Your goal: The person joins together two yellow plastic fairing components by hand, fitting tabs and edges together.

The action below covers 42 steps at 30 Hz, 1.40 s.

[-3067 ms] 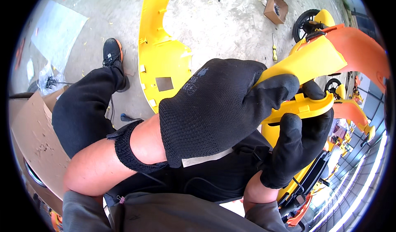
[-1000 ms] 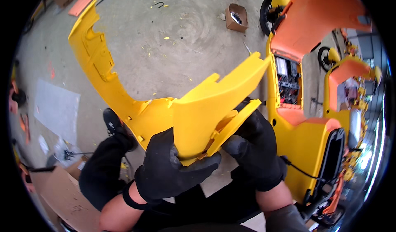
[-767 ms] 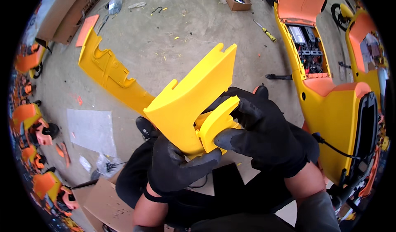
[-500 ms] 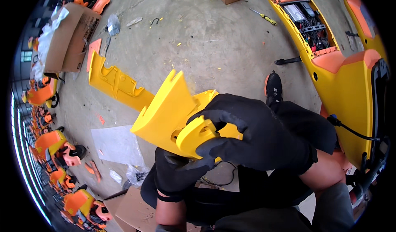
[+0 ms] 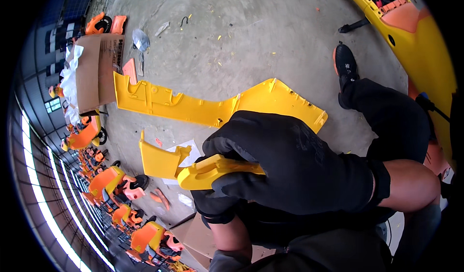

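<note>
My right hand (image 5: 290,168), in a black glove, is closed on a yellow plastic cover piece (image 5: 205,173) with a rounded, looped end. Its thumb lies below the loop and its fingers curl over the top. A flat yellow flap (image 5: 162,158) juts out on the left; where it joins the looped end is hidden. My gloved left hand (image 5: 215,205) is under the piece, pressed against it, its fingers mostly covered. Beyond both hands stretches a long yellow body panel (image 5: 193,103) with ribs and clips on its inner face, partly covered by my right hand.
A yellow scooter body (image 5: 411,35) stands at the right by my shoe (image 5: 345,64). At the far left is a cardboard box (image 5: 94,74) with white wrapping; another carton (image 5: 193,238) is near my left arm. Several orange-yellow scooters (image 5: 104,180) line the left. A plastic bag (image 5: 140,40) lies on the floor.
The yellow cover piece has been turned and lowered, so its broad face no longer hides the long panel. My hands have stayed on it. The view has swung left.
</note>
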Motion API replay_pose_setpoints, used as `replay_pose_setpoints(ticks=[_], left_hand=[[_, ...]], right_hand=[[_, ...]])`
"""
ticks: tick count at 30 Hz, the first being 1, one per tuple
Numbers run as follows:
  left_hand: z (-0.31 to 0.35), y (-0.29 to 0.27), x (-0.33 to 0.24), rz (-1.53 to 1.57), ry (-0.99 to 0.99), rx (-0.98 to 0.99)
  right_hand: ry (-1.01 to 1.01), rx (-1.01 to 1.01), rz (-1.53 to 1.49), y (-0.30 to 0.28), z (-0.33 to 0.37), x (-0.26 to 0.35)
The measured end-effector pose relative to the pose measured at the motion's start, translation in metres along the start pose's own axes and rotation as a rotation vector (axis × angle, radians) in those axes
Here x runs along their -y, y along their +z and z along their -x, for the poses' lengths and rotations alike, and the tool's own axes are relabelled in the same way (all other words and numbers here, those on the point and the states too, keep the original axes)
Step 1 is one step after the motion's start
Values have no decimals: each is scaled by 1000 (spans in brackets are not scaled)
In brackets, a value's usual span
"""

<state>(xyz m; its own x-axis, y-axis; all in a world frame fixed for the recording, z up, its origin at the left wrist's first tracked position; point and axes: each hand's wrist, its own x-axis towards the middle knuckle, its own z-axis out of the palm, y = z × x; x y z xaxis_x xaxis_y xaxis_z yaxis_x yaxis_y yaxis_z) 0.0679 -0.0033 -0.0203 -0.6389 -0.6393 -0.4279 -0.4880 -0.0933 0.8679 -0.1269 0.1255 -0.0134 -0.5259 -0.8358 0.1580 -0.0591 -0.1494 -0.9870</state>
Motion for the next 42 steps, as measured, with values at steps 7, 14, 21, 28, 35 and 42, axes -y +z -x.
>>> replay_pose_setpoints(ticks=[7,14,21,28,35,42], left_hand=[[-1,9,-13,-205,165,-63],[-4,14,-16,-243,161,-53],[-1,20,-16,-192,207,-86],[4,17,-23,-141,50,-23],[1,23,-15,-124,112,-102],[-6,10,-5,251,187,-53]], right_hand=[[-14,-85,-22,5,1,-5],[-54,-105,-36,8,-1,-7],[-82,-97,-29,9,-1,-9],[-74,-63,-8,8,0,-7],[-31,-102,-66,10,-2,-11],[-5,-28,12,9,4,-16]])
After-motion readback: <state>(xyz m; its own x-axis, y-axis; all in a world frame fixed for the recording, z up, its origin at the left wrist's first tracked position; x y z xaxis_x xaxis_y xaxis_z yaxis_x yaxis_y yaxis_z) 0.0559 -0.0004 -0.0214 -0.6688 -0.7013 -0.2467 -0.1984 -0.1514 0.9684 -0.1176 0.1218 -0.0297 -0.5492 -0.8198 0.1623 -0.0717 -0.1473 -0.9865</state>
